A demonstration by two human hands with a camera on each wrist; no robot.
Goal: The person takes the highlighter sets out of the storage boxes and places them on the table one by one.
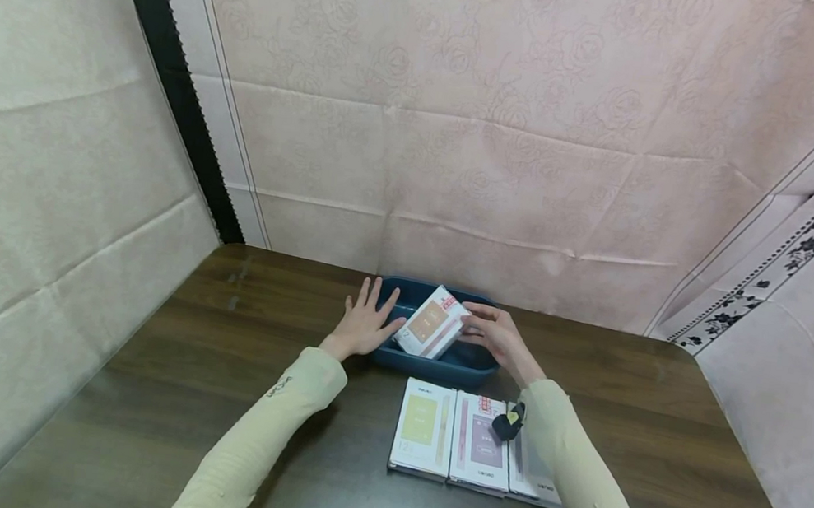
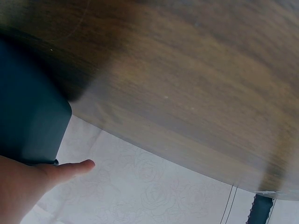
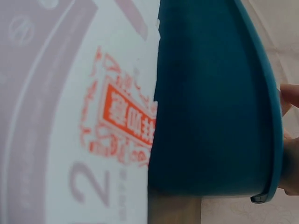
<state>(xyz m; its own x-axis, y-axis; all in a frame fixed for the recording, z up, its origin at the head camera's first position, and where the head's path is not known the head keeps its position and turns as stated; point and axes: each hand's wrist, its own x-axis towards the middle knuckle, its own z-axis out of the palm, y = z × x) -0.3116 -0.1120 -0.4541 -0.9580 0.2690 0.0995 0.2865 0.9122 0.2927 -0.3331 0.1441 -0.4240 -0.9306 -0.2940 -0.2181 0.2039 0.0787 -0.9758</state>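
A dark blue bin (image 1: 469, 368) stands near the table's back edge. Over its opening, a white box with an orange panel (image 1: 432, 324) lies tilted, its right edge between the thumb and fingers of my right hand (image 1: 498, 336). My left hand (image 1: 364, 326) spreads its fingers at the bin's left end, thumb reaching over the rim towards the box. In the right wrist view, the bin (image 3: 215, 102) hides part of the right fingers, and the held box is out of sight.
In front of the bin lie three white boxes in a row: one with a green panel (image 1: 420, 428), one with a purple panel (image 1: 482, 444), and a third (image 1: 531, 470) partly under my right sleeve. Pink cloth (image 1: 461, 169) hangs behind the wooden table (image 1: 161, 394).
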